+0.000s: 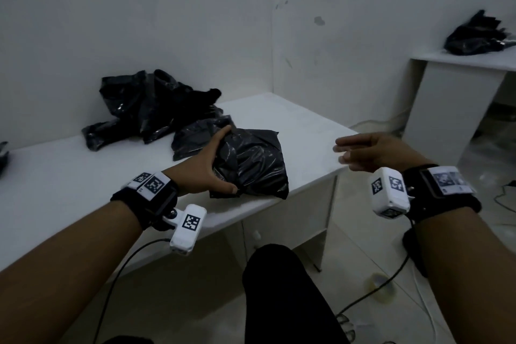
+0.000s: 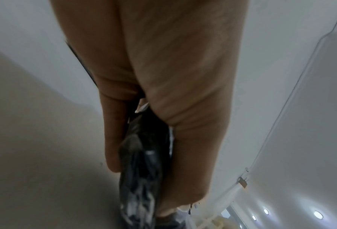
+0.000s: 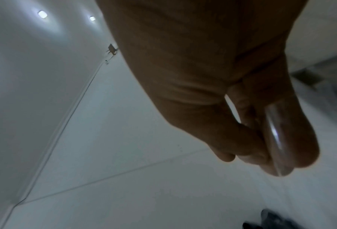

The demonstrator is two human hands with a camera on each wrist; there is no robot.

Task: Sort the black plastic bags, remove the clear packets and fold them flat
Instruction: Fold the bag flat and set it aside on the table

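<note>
Near the surface (image 1: 307, 131) edge, the left hand (image 1: 212, 165) grips a black bag (image 1: 251, 165) that may slide off, while the right hand (image 1: 371, 152) hovers relaxed, apparently empty.

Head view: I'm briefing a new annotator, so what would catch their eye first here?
The left hand gripping a folded black bag at the near edge of the white table. Behind it, a crumpled pile of black bags lies against the wall. The right hand is raised past the table's corner, fingers extended.
</note>
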